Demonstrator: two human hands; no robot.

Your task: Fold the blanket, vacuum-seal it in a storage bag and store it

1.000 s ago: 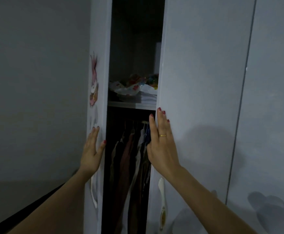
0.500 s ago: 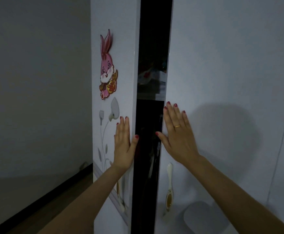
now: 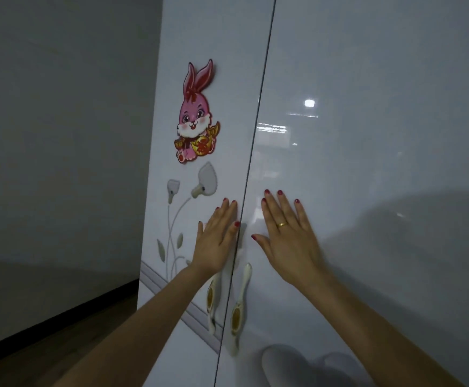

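A glossy white wardrobe fills the view, and its two doors meet with only a thin dark seam between them. My left hand [image 3: 215,238] presses flat on the left door [image 3: 200,37], fingers straight, just left of the seam. My right hand [image 3: 286,236] lies flat on the right door [image 3: 367,163], fingers spread, with a gold ring on one finger. The blanket and storage bag are hidden behind the shut doors.
A pink rabbit sticker [image 3: 195,115] and a grey flower decal [image 3: 188,196] decorate the left door. Two cream handles [image 3: 239,305] hang below my hands on either side of the seam. A grey wall [image 3: 60,135] and dark wooden floor [image 3: 46,356] lie to the left.
The two wardrobe doors have swung together under my palms. The gap that showed the shelf with the bag and the hanging clothes has narrowed to a thin seam.
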